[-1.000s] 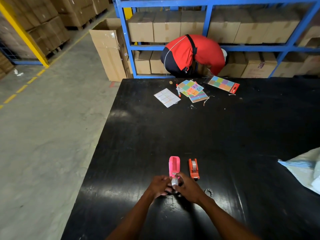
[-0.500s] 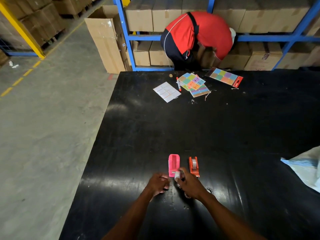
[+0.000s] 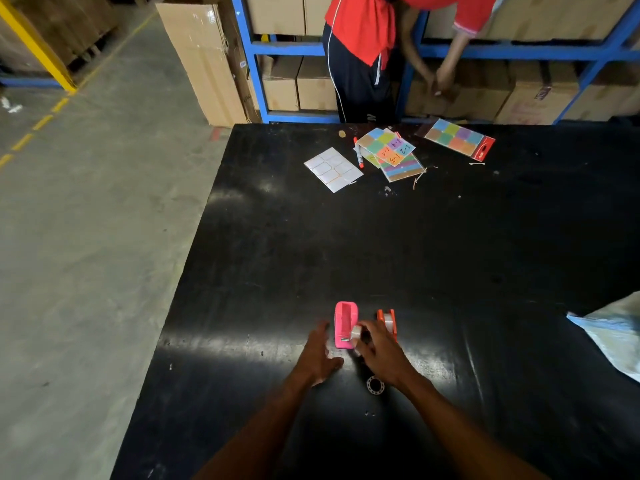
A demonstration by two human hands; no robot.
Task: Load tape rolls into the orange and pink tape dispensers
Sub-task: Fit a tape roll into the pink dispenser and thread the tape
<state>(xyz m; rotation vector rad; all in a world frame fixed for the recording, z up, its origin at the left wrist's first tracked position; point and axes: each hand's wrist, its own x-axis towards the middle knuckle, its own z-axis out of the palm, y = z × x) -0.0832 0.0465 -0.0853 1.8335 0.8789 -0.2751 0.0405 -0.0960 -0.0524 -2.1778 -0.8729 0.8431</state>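
Observation:
A pink tape dispenser (image 3: 344, 322) stands on the black table (image 3: 381, 244), its well showing no roll. Just to its right stands an orange tape dispenser (image 3: 388, 322) with a clear roll in it. My right hand (image 3: 379, 355) pinches a small clear tape roll (image 3: 356, 331) at the pink dispenser's near right edge. My left hand (image 3: 317, 356) hovers just left of the pink dispenser, fingers spread and holding nothing. A small ring-shaped core (image 3: 375, 385) lies on the table under my right wrist.
Coloured sticker sheets (image 3: 391, 152), a white label sheet (image 3: 333, 169) and a red marker (image 3: 358, 152) lie at the far edge. A person in red (image 3: 363, 36) bends at the blue shelving behind. A pale bag (image 3: 616, 337) lies at the right edge.
My hands have come apart: the left let go of the roll and opened beside the pink dispenser. The right hand carried the roll forward to it. The person behind has risen.

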